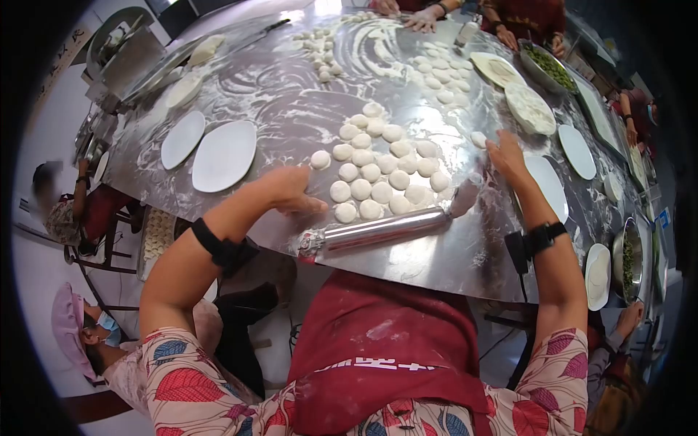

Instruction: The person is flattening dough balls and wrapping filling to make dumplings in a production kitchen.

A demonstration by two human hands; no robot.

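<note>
Many round white dough pieces point(370, 172) lie grouped on the floured metal table point(283, 102). My left hand point(294, 190) is at the left side of the group, its fingers apart and nothing visible in them; one dough piece point(320, 160) lies just beyond it. To the right, my right hand point(507, 154) is open beside a separate dough piece point(478, 139). A metal rolling pin point(385, 231) rests near the table edge, between my hands and in front of the dough.
White plates point(224, 156) lie at the left, and another plate point(545, 189) is partly behind my right forearm. Co-workers' hands point(422, 19) are at the far edge. Bowls of green filling point(549, 69) stand at the right. A person in a pink hat point(73, 327) is at lower left.
</note>
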